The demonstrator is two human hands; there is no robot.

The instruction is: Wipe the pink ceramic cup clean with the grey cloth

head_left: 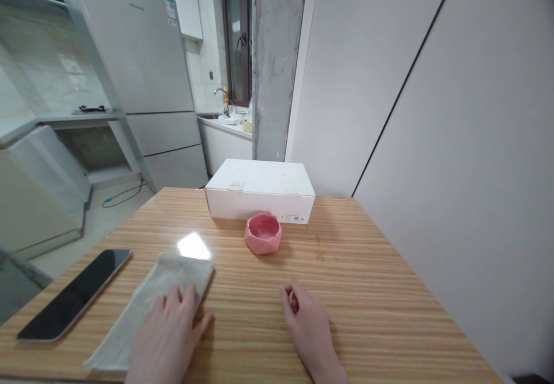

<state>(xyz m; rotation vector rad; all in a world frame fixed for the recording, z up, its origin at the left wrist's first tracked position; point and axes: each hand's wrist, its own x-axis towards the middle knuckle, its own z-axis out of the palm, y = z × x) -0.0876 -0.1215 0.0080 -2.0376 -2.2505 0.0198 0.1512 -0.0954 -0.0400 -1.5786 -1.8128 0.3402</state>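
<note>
On our light-brown wood-grain worktop, towards the left, lies a flat, pale grey, rectangular fabric cloth, likely light, soft and limp, best pinched by a free corner. Our left hand lies over it, fingers loosely spread, gripping nothing; our right hand curls into a loose fist, nothing visible inside.

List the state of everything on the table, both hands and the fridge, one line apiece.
Cloth: lying flat, partly covered by the left hand.
Phone: screen up and dark.
Bowl: upright.
Box: closed.
Left hand: open, palm down, at the cloth.
Right hand: loosely curled.
Fridge: doors shut.
</note>
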